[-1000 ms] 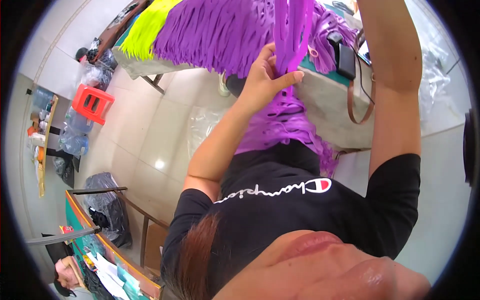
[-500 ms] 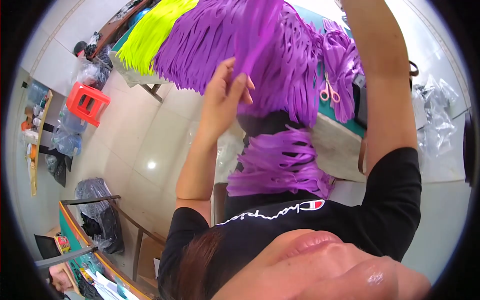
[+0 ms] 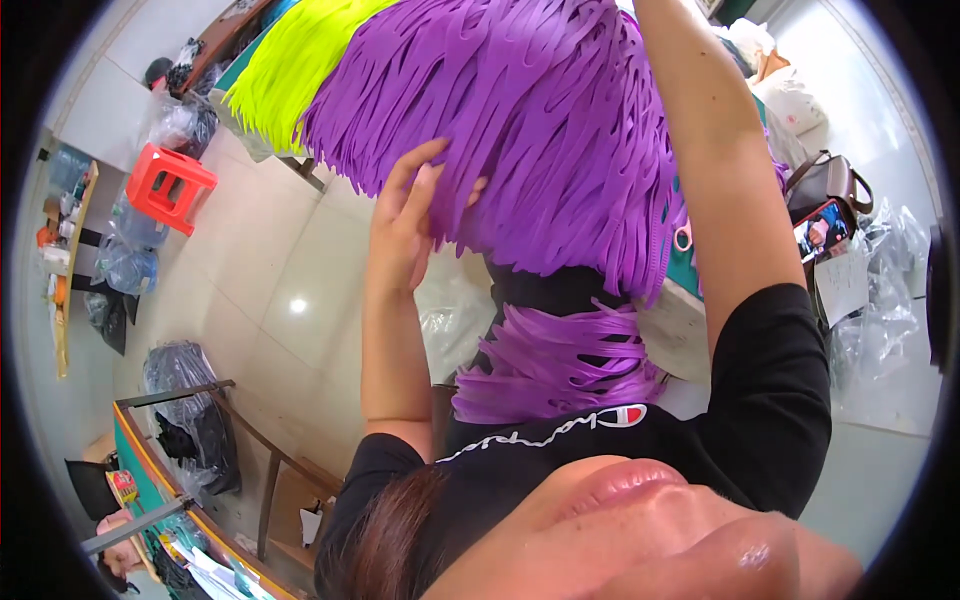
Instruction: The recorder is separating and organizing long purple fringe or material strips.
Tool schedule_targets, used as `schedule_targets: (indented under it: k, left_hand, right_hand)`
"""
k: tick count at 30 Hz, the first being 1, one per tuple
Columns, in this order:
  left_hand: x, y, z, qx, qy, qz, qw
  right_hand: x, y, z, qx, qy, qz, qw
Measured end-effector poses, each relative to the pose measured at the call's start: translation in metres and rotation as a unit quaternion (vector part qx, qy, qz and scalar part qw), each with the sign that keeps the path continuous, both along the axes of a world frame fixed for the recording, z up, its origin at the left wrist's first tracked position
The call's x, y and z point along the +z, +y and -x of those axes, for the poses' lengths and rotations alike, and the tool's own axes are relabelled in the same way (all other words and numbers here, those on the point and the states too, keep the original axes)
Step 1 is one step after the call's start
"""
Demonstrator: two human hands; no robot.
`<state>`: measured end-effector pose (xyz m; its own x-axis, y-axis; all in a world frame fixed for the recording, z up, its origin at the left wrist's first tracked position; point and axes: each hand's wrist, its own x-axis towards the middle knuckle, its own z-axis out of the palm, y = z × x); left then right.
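Observation:
A thick bundle of purple zipper-like strips [image 3: 540, 130] hangs over the near side of the table. At its lower left edge my left hand [image 3: 408, 215] reaches in, its fingers apart and partly among the hanging strips. Beside them on the left lies a bunch of lime-yellow strips [image 3: 290, 75]. More purple strips [image 3: 550, 360] rest across my lap. My right forearm [image 3: 715, 130] stretches over the right side of the bundle, and the hand itself is beyond the top edge. Pink-handled scissors [image 3: 683, 237] show partly between the bundle and that arm.
On the right are a dark bag [image 3: 830, 180], a phone [image 3: 825, 230] with a lit screen and clear plastic wrapping [image 3: 885, 290]. A red stool [image 3: 170, 188] stands on the floor at left. Lower left, a green-topped table [image 3: 135, 450] stands near a dark plastic bag [image 3: 190, 400].
The raised purple strips have come down onto the bundle. My left hand has shifted left and lower, its fingers loosened. The bundle now covers more of the scissors.

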<state>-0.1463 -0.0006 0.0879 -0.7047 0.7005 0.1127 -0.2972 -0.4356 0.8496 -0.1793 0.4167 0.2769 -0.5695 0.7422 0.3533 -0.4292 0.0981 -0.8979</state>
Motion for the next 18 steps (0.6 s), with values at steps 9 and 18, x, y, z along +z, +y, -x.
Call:
schedule_targets:
  k: [9,18]
  left_hand:
    - [-0.148,-0.094,-0.075,-0.024,0.301,0.458,0.836]
    - [-0.207,-0.046,-0.114,0.015,0.357,0.448,0.820]
  right_hand:
    - [-0.041,0.016,-0.055,-0.147,-0.060,-0.107,0.982]
    - [-0.202,-0.201,-0.264,0.155,-0.040,-0.271,0.949]
